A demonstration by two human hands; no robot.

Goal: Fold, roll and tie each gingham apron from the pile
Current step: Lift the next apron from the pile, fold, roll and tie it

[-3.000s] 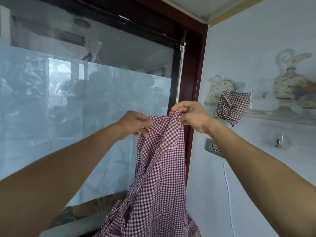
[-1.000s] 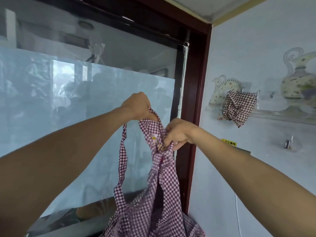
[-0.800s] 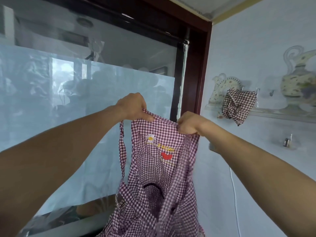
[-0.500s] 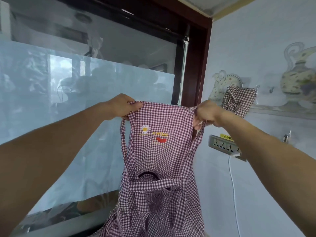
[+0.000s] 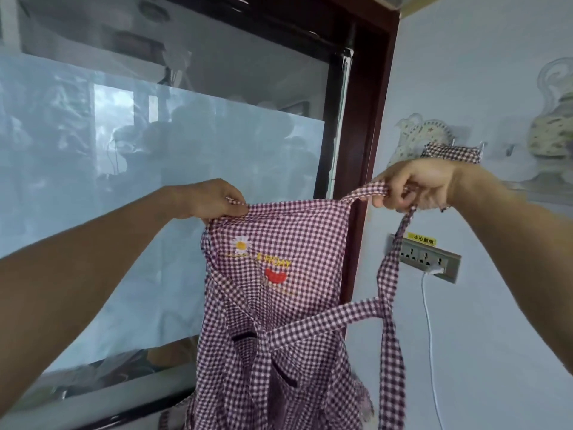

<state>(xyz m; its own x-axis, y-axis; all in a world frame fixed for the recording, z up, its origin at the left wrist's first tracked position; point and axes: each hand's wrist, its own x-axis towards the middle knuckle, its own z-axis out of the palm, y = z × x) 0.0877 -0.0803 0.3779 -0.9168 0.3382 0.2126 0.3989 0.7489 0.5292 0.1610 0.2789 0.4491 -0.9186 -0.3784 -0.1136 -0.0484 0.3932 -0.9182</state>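
- I have the gingham apron up in the air at the middle of the view, its bib facing me with the daisy and red heart embroidery readable, and its skirt hanging away toward 6 o'clock, out of frame.
- My left hand, at about 9 o'clock of the bib, pinches the top left corner between curled fingers and thumb.
- My right hand, at about 2 o'clock, is curled round the neck strap where it joins the top right corner; the strap's loose run drops toward 5 o'clock.
- The step in hand, as I judge it, is spreading the apron flat before the first fold. To do it well I would level the two corners, since the right one sits higher.
- A waist tie crosses the front diagonally; I would shake it clear so it does not get trapped in the fold.
- I would keep the top edge taut without stretching it, then bring the corners together cleanly.
- Another gingham bundle hangs on the wall just beyond my right hand; a socket strip sits below that hand.
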